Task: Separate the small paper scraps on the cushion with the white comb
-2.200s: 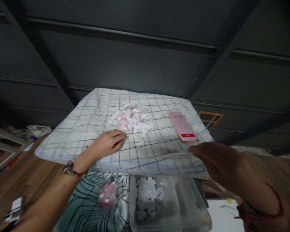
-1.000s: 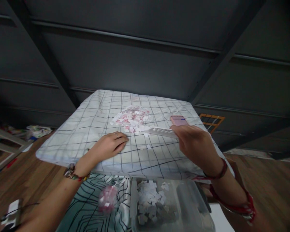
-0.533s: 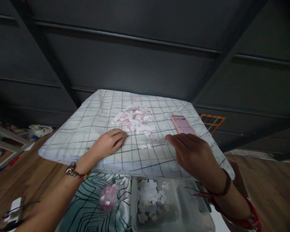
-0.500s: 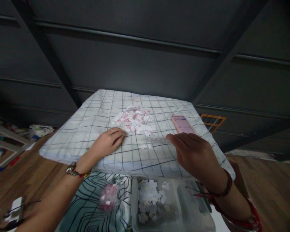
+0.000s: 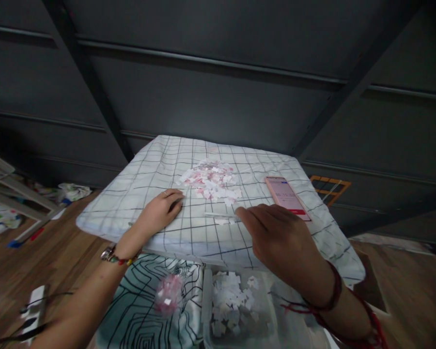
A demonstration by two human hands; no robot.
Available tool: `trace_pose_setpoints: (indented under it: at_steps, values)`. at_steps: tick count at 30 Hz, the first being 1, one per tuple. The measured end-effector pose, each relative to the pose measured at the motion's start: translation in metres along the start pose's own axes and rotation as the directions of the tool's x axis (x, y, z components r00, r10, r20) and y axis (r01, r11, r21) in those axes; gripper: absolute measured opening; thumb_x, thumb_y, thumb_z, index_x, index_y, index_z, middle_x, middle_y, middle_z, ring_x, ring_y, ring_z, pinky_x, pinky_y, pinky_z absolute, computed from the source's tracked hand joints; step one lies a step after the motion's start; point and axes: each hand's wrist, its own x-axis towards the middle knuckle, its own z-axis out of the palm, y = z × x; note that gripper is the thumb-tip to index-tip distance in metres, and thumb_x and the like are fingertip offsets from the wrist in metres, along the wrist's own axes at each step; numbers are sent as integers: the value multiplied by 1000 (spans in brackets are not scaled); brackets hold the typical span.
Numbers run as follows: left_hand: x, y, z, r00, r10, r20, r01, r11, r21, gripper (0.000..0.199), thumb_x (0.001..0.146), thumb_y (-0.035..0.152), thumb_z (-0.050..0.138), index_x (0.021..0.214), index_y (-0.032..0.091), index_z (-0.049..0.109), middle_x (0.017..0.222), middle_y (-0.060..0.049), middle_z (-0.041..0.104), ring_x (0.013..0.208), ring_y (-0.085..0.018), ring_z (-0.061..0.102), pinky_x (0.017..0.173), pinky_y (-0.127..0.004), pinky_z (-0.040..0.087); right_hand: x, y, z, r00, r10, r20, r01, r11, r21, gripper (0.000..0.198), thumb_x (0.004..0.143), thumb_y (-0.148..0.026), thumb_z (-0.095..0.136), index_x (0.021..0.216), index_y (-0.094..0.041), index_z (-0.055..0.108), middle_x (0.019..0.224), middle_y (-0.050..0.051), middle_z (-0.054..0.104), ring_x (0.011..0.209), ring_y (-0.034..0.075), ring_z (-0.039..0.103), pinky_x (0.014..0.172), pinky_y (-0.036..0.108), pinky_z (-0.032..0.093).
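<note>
My left hand (image 5: 163, 209) rests on the checked cloth, left of a heap of small white and pink paper pieces (image 5: 212, 182). Its fingers are loosely bent and a little apart, with nothing visible in them. My right hand (image 5: 272, 232) is closed around a thin pale tool that looks like tweezers (image 5: 221, 214), its tip pointing left. Below that tip lie a few white paper scraps (image 5: 223, 221), just in front of the heap. The grip end of the tool is hidden by my fingers.
A pink phone (image 5: 287, 196) showing a timer lies beyond my right hand. Below the table edge are a clear plastic box (image 5: 208, 310) holding white paper pieces and a small bag of pink pieces (image 5: 169, 293) on patterned fabric (image 5: 131, 310). A power strip (image 5: 38, 308) is at lower left.
My right hand has moved left with the tweezers, uncovering more of the phone. The tweezers' tip is now over the scraps. My left hand stays on the cloth; the view has shifted slightly.
</note>
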Motion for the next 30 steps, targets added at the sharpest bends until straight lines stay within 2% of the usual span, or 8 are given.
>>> trace_pose_setpoints:
  at_steps: [6,12,16,20,24,30]
  values:
    - [0,-9,2,999,-28,-35,30,998,46,34,88,35,40,107,16,60,113,-11,59,104,-22,57,97,-40,46,-10,10,-6,998,51,38,-45,988,-145,30,72,5,39,82,-13,61,64,3,60,57,15,49,54,29,35]
    - [1,-10,4,998,-66,-18,68,994,87,46,88,38,39,120,7,52,125,-19,53,115,-27,51,102,-44,40,-6,-4,0,999,26,32,-24,998,-49,29,71,5,40,80,-14,61,61,1,58,55,15,49,53,28,35]
    - [-1,-8,3,997,-72,-20,74,993,87,45,89,38,39,120,8,52,125,-18,52,116,-27,50,103,-42,40,0,-13,-3,1000,-3,9,3,999,40,28,72,4,41,80,-14,60,61,1,58,55,14,49,52,28,36]
    - [-1,-7,2,997,-75,-21,77,994,76,42,89,38,39,118,11,54,127,-16,53,117,-26,50,103,-43,41,-3,-7,-10,1000,19,4,-19,1000,-24,31,70,6,39,84,-11,61,62,2,58,56,16,52,52,30,37]
    - [-1,-8,2,996,-84,-2,84,994,72,44,89,40,39,116,9,56,127,-17,52,117,-27,51,104,-42,40,-10,-2,-11,999,37,32,-34,994,-106,32,69,6,39,84,-10,62,62,2,58,56,17,54,52,30,38]
    - [-1,-9,3,997,-79,-18,80,995,65,44,88,41,39,117,12,56,127,-14,53,116,-26,51,103,-43,41,-6,-12,-4,999,45,22,-43,997,-56,32,67,7,39,81,-12,62,59,1,57,53,16,52,51,29,38]
